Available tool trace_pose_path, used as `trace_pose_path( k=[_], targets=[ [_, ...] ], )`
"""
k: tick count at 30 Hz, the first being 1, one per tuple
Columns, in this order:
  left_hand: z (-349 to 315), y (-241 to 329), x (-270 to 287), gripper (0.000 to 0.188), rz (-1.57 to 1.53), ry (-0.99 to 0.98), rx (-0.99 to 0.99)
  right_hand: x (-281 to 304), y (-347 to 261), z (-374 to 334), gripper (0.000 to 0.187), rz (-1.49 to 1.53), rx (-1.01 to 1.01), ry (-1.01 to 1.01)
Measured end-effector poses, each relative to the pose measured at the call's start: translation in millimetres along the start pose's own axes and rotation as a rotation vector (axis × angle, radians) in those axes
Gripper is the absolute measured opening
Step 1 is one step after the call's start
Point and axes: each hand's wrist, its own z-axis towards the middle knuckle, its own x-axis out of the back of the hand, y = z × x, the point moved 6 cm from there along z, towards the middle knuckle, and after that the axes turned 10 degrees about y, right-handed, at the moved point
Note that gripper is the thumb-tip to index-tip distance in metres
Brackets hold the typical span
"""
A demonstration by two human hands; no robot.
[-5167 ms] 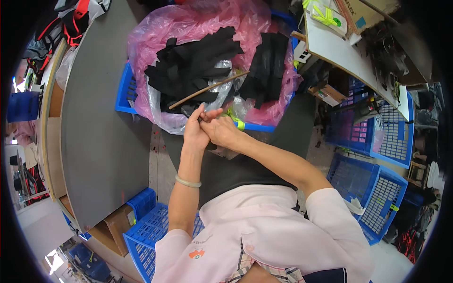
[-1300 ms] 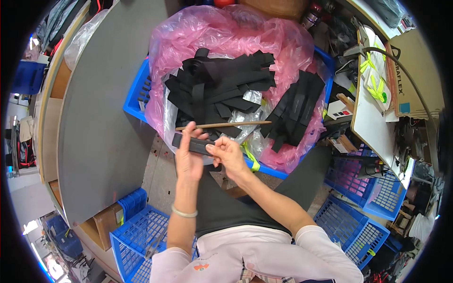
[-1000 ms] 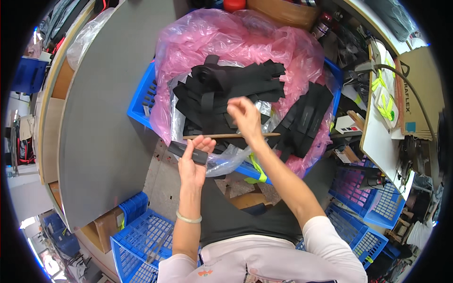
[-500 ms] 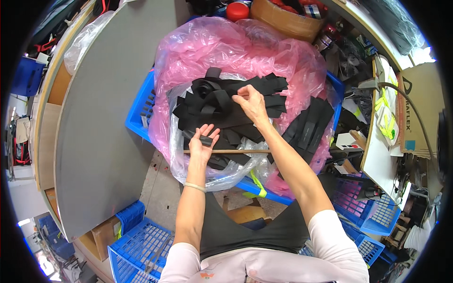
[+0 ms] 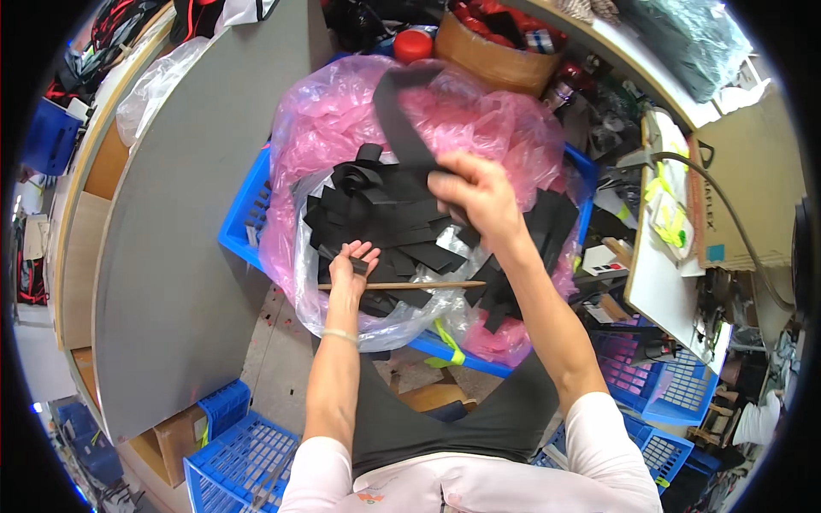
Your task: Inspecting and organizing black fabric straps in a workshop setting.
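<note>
Raised over the pile, my right hand (image 5: 483, 201) grips a black webbing strip (image 5: 398, 120), blurred by motion, which swings up and away over the pink plastic. My left hand (image 5: 352, 267) is palm up at the near edge of the pile, its fingers curled round a small black piece (image 5: 360, 267). Beneath both hands lies a heap of black strips (image 5: 385, 218), some flat, one coiled at the upper left. A thin wooden stick (image 5: 419, 285) lies across the near side of the heap, by my left hand.
A blue crate (image 5: 242, 205) lined with pink plastic (image 5: 329, 111) and clear plastic holds the heap. A grey board (image 5: 188, 222) stands on the left. Beyond are a red lid (image 5: 412, 45) and a cardboard box (image 5: 487, 58). Blue baskets (image 5: 244, 457) and a white worktop (image 5: 671, 299) flank me.
My right hand has moved right and slightly nearer, and a black strip now swings up from it. My left hand stays low with the small piece. The whole view has shifted slightly.
</note>
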Motion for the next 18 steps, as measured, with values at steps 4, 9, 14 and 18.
trace_pose_path(
  k=[4,9,14,18],
  targets=[
    [-133,7,-64,0.046,-0.101,-0.498,-0.031,24,16,-69,0.023,-0.442,0.306,-0.091],
    [-207,16,-58,0.043,-0.187,-0.662,-0.129,23,43,-152,0.028,-0.385,0.125,-0.199],
    [-241,16,-41,0.038,-0.085,-0.424,-0.435,41,75,-215,0.027,-0.231,-0.215,-0.233],
    [-280,-5,-33,0.029,0.180,-0.403,-0.643,39,53,-209,0.031,0.076,-0.130,-0.077]
  ],
)
